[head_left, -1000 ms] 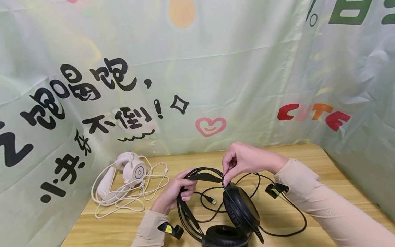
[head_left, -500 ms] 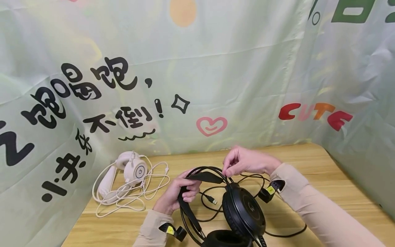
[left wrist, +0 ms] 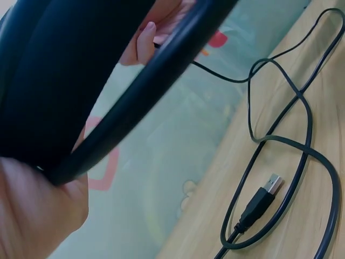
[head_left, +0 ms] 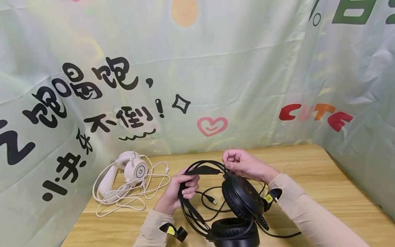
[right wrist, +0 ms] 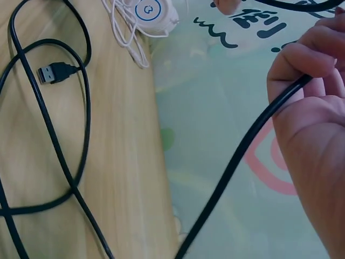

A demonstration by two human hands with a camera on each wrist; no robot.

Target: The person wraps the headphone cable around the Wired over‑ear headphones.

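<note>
A black over-ear headset (head_left: 247, 197) hangs tilted above the table, its two ear cups at the lower right. My left hand (head_left: 181, 188) grips its padded headband (head_left: 203, 169) at the left side, fingers curled round it. Just above the upper ear cup, my right hand (head_left: 247, 166) pinches the headset's black cable (right wrist: 232, 167), which the right wrist view shows running into the curled fingers. The rest of the cable lies in loose loops on the table, with its USB plug (left wrist: 259, 208) lying among them behind the headset.
A white headset (head_left: 135, 169) with its tangled white cable rests at the table's left. The wooden table (head_left: 296, 157) ends at a printed cloth (head_left: 253, 85) that stands behind and along both sides.
Both ear cups have risen slightly since half a second ago. My right hand has come down a little beside the headband, still pinching the cable. My left hand keeps its grip.
</note>
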